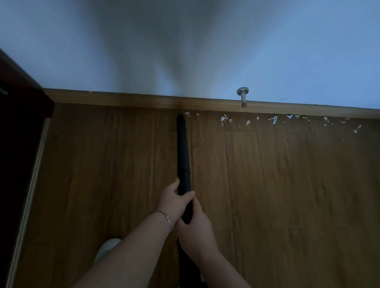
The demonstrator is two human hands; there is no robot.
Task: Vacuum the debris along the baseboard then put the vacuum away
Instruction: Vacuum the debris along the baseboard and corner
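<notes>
A black vacuum wand runs from my hands down to the wooden floor, its tip just short of the wooden baseboard. My left hand, with a bracelet at the wrist, grips the wand higher up. My right hand grips it just behind. Small white scraps of debris lie scattered along the foot of the baseboard, from right beside the wand tip out to the far right. The vacuum's body is mostly hidden below my arms.
A metal door stopper sticks out of the wall just above the baseboard, right of the wand. Dark wooden furniture stands along the left edge. A white shoe shows at the bottom. Bare wooden floor spreads to the right.
</notes>
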